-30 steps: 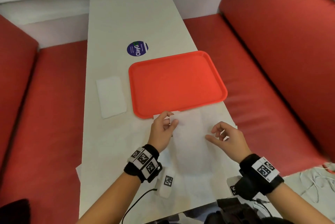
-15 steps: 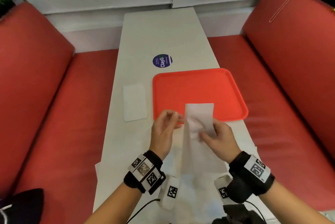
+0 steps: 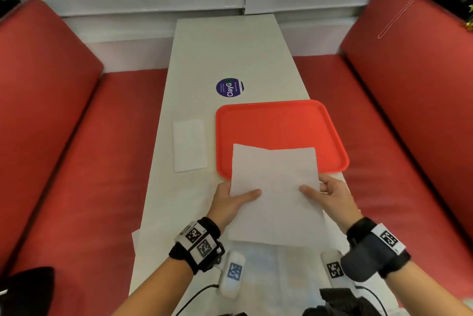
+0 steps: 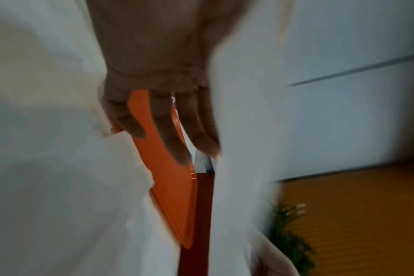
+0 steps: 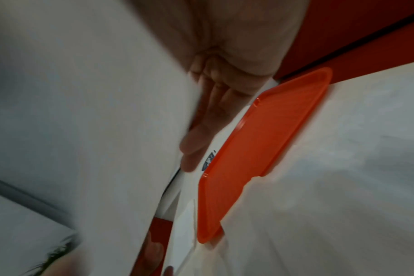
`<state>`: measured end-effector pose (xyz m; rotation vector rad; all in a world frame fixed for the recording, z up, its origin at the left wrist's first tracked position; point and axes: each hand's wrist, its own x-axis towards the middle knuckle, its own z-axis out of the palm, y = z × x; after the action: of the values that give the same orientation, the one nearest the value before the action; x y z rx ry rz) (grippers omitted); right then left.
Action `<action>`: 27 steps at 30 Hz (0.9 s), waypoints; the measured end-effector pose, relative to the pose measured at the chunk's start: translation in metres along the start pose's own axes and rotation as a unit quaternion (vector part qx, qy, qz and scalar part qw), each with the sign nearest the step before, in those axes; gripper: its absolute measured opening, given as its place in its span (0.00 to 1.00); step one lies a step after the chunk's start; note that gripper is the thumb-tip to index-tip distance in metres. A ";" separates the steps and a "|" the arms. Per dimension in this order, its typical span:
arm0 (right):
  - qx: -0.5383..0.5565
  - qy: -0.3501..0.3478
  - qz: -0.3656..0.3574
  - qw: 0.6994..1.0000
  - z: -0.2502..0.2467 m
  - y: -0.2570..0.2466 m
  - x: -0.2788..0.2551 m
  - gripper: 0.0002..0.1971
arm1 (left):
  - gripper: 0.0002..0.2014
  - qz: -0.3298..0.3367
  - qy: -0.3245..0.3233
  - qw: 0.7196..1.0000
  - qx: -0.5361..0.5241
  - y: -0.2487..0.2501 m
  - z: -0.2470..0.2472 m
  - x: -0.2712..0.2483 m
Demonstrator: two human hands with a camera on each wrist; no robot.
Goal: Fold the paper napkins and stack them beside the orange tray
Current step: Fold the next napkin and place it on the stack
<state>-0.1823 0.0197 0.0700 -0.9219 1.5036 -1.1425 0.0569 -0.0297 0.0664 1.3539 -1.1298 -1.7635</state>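
Note:
I hold a white paper napkin (image 3: 275, 187) spread open above the near end of the table; its far edge overlaps the orange tray (image 3: 281, 126). My left hand (image 3: 231, 200) pinches its left edge, thumb on top and fingers (image 4: 168, 130) underneath. My right hand (image 3: 332, 195) pinches the right edge the same way, fingers (image 5: 201, 130) below the sheet. A folded napkin (image 3: 190, 145) lies flat just left of the tray. Both wrist views are blurred, showing the napkin (image 4: 243, 130) (image 5: 95, 112) and the tray (image 4: 175, 196) (image 5: 260, 145).
Loose unfolded napkins (image 3: 281, 264) cover the table's near end under my wrists. A round purple sticker (image 3: 229, 87) sits beyond the tray on the narrow white table (image 3: 227, 54). Red bench seats (image 3: 89, 162) (image 3: 396, 149) flank the table on both sides.
The napkin was lifted off the pile, held as a narrow strip between close hands, and now my hands have moved apart and it is spread wide.

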 end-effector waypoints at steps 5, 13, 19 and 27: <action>-0.032 -0.035 0.008 0.999 0.013 0.010 0.002 0.14 | 0.15 0.003 -0.029 0.999 0.018 -0.003 -0.004 0.002; -0.014 -0.057 0.010 0.998 0.038 0.003 0.005 0.14 | 0.32 -0.026 -0.125 0.990 -0.058 0.001 -0.007 0.004; -0.008 -0.062 0.065 0.996 0.050 0.003 0.007 0.11 | 0.14 0.083 -0.035 0.991 0.099 -0.002 -0.040 0.013; -0.015 -0.061 0.099 0.993 0.056 0.004 0.014 0.12 | 0.25 0.124 0.071 0.972 0.187 0.069 -0.137 0.075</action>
<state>-0.1309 -0.0043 0.0587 -0.8285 1.4796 -0.9062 0.1680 -0.1583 0.0834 1.4513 -1.5298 -1.2985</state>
